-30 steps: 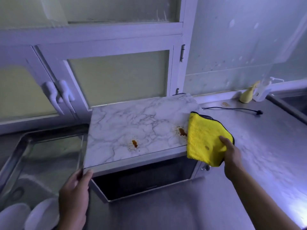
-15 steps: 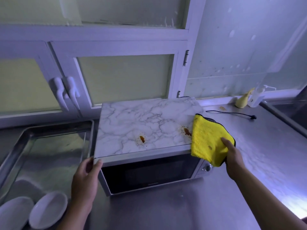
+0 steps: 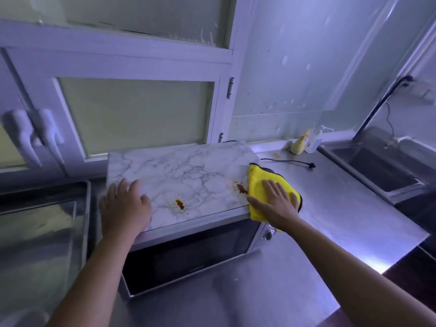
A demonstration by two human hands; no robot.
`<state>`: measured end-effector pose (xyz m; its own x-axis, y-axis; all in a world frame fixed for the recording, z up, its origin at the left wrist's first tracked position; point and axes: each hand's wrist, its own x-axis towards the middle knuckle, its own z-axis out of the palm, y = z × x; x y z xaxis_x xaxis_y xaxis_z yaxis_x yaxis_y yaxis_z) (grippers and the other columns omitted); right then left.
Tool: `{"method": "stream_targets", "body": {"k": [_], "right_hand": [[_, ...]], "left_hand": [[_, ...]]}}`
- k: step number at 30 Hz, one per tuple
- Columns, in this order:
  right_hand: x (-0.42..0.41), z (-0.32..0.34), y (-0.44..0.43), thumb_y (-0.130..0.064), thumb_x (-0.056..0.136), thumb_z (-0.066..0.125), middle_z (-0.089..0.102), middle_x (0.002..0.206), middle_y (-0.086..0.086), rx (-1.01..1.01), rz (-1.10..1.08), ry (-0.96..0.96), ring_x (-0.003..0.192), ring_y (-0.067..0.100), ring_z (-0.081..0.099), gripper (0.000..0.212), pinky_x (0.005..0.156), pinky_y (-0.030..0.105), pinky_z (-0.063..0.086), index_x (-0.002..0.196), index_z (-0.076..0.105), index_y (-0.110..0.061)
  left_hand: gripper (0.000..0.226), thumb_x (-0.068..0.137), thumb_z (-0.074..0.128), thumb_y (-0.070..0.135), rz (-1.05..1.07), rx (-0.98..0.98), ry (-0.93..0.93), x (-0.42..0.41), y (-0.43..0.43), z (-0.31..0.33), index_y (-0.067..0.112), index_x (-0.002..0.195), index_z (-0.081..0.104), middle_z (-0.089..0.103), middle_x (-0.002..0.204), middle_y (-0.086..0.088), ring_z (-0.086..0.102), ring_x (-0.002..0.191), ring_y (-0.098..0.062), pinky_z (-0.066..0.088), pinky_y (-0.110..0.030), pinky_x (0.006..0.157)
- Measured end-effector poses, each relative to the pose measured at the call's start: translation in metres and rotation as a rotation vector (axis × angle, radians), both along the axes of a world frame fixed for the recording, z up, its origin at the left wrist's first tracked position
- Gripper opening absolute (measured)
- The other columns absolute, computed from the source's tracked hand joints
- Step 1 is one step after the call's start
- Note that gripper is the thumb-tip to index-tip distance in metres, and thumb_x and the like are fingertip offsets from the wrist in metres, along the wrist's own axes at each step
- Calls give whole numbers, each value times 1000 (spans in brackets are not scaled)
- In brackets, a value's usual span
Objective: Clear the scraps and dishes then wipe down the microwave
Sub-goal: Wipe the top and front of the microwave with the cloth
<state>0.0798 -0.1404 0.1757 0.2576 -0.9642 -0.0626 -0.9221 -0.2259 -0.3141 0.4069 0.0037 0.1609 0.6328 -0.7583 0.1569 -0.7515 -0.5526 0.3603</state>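
Observation:
The microwave (image 3: 188,253) stands on a steel counter, its top (image 3: 179,171) covered in white marble pattern and its dark door facing me. Two brown stains mark the top: one (image 3: 179,204) near the front middle, one (image 3: 241,188) near the right edge. A yellow cloth (image 3: 257,182) lies on the top's right front corner and hangs over the edge. My right hand (image 3: 276,204) presses flat on the cloth, fingers straight. My left hand (image 3: 125,206) rests flat on the top's left front corner.
A steel sink (image 3: 40,232) lies left of the microwave. A second basin (image 3: 382,171) sits at the right. A black cable (image 3: 290,161), a yellow item (image 3: 298,146) and a clear bottle (image 3: 315,141) lie at the back of the counter (image 3: 342,208). Window frames rise behind.
My right hand went from gripping the cloth at its edge to pressing it flat on the microwave top. My left hand moved from the front left corner up onto the top.

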Motion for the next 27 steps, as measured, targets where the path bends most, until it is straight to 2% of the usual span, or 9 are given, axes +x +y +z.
{"method": "stream_targets", "body": {"k": [6, 9, 12, 14, 16, 18, 20, 24, 27], "right_hand": [[18, 8, -10, -87, 79, 34, 14, 166, -7, 24, -129, 25, 152, 16, 8, 99, 120, 55, 2, 156, 22, -26], [19, 0, -11, -62, 95, 33, 5, 167, -7, -19, -106, 60, 153, 15, 1, 75, 121, 54, -3, 158, 13, -26], [10, -6, -8, -41, 101, 33, 20, 164, -3, -165, -39, 63, 152, 18, 13, 57, 120, 51, 5, 154, 27, -21], [2, -8, -8, -33, 98, 30, 47, 148, 3, -323, 42, 71, 142, 25, 35, 46, 113, 50, 24, 137, 48, -15], [0, -10, -12, -32, 90, 28, 63, 112, 5, -440, 100, 42, 115, 30, 54, 44, 95, 45, 39, 110, 61, -11], [2, -6, -17, -35, 87, 28, 57, 81, 4, -415, 73, -92, 88, 33, 56, 40, 76, 41, 40, 85, 59, -10], [9, 4, -22, -41, 87, 30, 54, 71, 2, -256, 104, -308, 75, 30, 53, 40, 67, 37, 37, 75, 59, -16], [34, 35, -31, -39, 93, 39, 63, 85, -19, 273, 316, -617, 78, -3, 57, 36, 81, 27, 43, 97, 71, -22], [62, 32, -43, -58, 97, 31, 49, 143, -25, 316, 512, -370, 134, -2, 38, 41, 113, 33, 20, 124, 61, -51]], "left_hand": [[45, 94, 45, 26, -29, -39, 6, 5, 1, -4, 22, 138, 52, 39, 153, -8, 29, 141, -29, 23, -44, 115], [46, 93, 45, 25, -30, -55, 21, 4, 2, -3, 22, 138, 52, 39, 154, -9, 29, 142, -29, 23, -44, 116], [46, 92, 47, 24, -11, -59, 46, 2, 2, -1, 22, 138, 53, 38, 154, -9, 28, 142, -28, 22, -43, 117], [44, 92, 49, 24, 7, -67, 56, 1, 0, 1, 22, 136, 54, 41, 152, -8, 30, 141, -27, 23, -43, 116], [43, 91, 50, 26, 15, -62, 42, 1, -2, 1, 24, 133, 56, 46, 148, -6, 34, 139, -27, 27, -45, 114], [41, 89, 51, 26, 13, -65, 27, 2, -2, 1, 24, 130, 58, 50, 143, -5, 38, 136, -27, 30, -46, 112], [39, 89, 52, 25, 26, -74, 31, 1, -3, 3, 24, 127, 59, 51, 141, -4, 39, 135, -26, 30, -45, 110], [35, 89, 55, 25, 61, -96, 38, -2, -4, 4, 27, 124, 60, 51, 140, 0, 40, 134, -24, 30, -44, 108], [34, 87, 57, 25, 67, -105, 41, 1, -5, 2, 29, 121, 60, 53, 138, 0, 42, 132, -25, 33, -46, 107]]}}
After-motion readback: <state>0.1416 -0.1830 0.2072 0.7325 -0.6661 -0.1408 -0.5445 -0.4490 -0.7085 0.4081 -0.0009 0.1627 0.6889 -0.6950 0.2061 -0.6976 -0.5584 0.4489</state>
